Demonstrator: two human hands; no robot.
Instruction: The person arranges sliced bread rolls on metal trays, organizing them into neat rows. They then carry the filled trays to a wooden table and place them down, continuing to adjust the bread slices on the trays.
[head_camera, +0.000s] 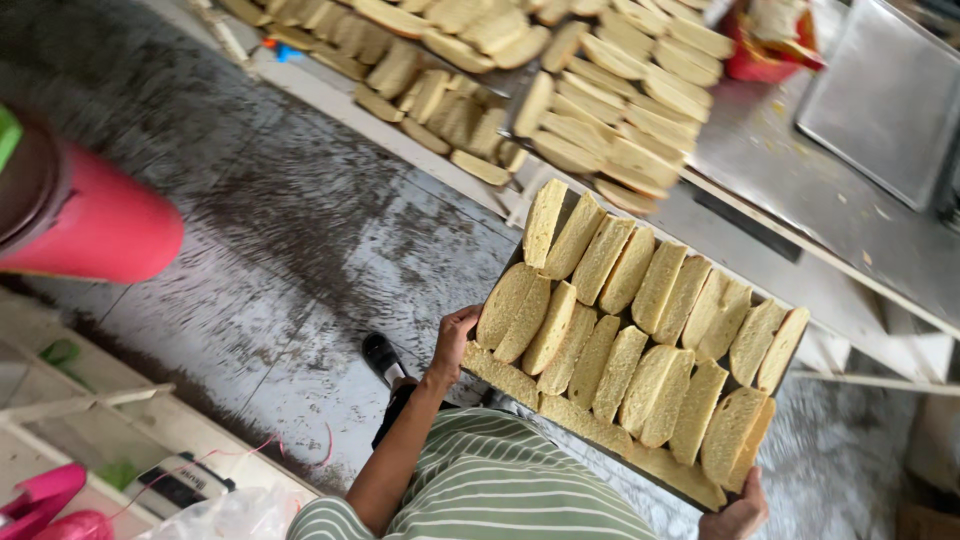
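Note:
I carry a dark baking tray (566, 203) packed with several rows of tan, sliced bread pieces (625, 345) standing on edge. My left hand (453, 337) grips the tray's left end, with the fingers curled over a slice at the rim. At the near right corner my right hand (741, 512) holds the tray from below, and only part of it shows. My green-and-white striped shirt (490, 485) fills the bottom of the view.
A metal table (770, 165) ahead bears more trays of sliced bread (590, 90), an empty steel tray (885, 95) and a red container (760, 55). A red cylinder (95, 225) juts in at left. My black shoe (382, 356) stands on wet grey floor. White shelving (90, 420) sits bottom left.

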